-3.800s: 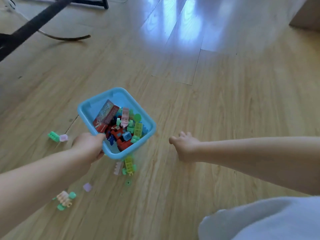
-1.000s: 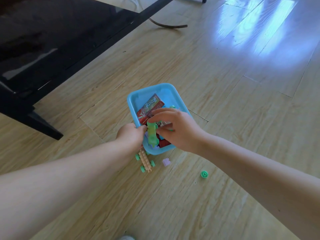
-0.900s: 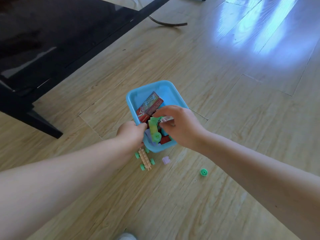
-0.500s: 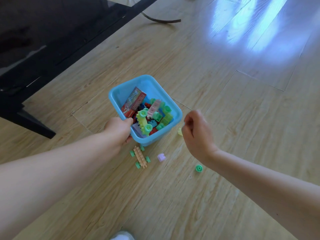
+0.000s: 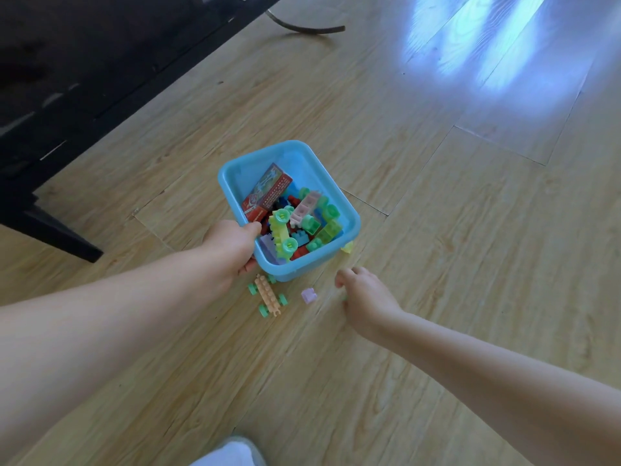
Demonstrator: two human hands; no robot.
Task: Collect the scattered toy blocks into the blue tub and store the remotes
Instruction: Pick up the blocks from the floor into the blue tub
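The blue tub (image 5: pixel 304 268) sits on the wooden floor, holding several coloured blocks, a yellow-green wheeled piece (image 5: pixel 282 232) and a red box (image 5: pixel 267 195). My left hand (image 5: pixel 232 245) grips the tub's near left corner. On the floor in front of it lie an orange wheeled piece (image 5: pixel 268 295) and a lilac block (image 5: pixel 309 295). A yellow block (image 5: pixel 347 247) rests against the tub's right corner. My right hand (image 5: pixel 364 294) is low over the floor right of the lilac block, fingers curled down. A sliver of green shows under its palm. No remotes are in view.
A black low table (image 5: pixel 67 79) fills the upper left, its leg (image 5: pixel 60 237) reaching the floor left of my arm. A dark cable (image 5: pixel 302 28) curves on the floor at the top. Something white (image 5: pixel 228 454) shows at the bottom edge.
My right hand dropped the yellow-green wheeled piece into the tub, then moved down to the floor over the spot where the green wheel lay. My left hand kept its hold on the tub.
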